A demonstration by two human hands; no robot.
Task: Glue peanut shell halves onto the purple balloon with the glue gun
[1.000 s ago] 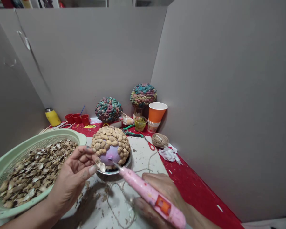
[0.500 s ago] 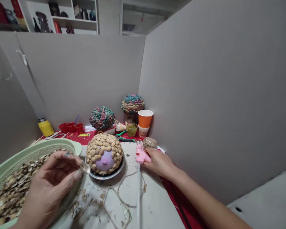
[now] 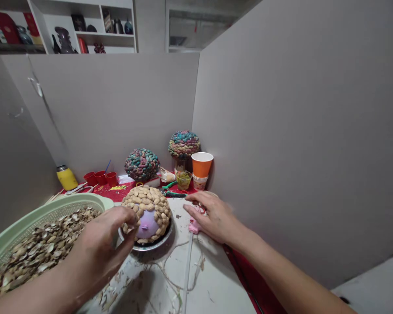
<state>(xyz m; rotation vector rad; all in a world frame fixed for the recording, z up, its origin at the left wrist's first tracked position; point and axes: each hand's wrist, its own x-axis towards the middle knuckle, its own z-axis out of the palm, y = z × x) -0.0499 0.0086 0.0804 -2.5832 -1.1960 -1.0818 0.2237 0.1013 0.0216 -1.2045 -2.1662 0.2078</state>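
Note:
A round form (image 3: 147, 209) covered in peanut shells sits in a shallow metal dish (image 3: 147, 248); a bare lilac patch with a knotted nub, like a balloon, faces me. My left hand (image 3: 108, 244) is at its left side, thumb and forefinger pinched toward the surface. A peanut shell was in that pinch a moment earlier; the fingers now mostly hide it. My right hand (image 3: 212, 218) hovers with fingers spread over a pink hot glue gun (image 3: 194, 226), which lies on the white board, its long glue stick (image 3: 187, 270) pointing toward me.
A green basket (image 3: 101, 201) of peanut shells stands at left. Behind are two coloured shell-covered balls (image 3: 142, 164), an orange paper cup (image 3: 202, 165), red cups (image 3: 101, 177), a yellow bottle (image 3: 66, 177) and pliers (image 3: 175, 194). Twine and shell scraps litter the board. A grey partition rises at right.
My left hand has moved right with the peanut shell to the shell-covered form. My right hand has let go of the glue gun, which now rests on the board.

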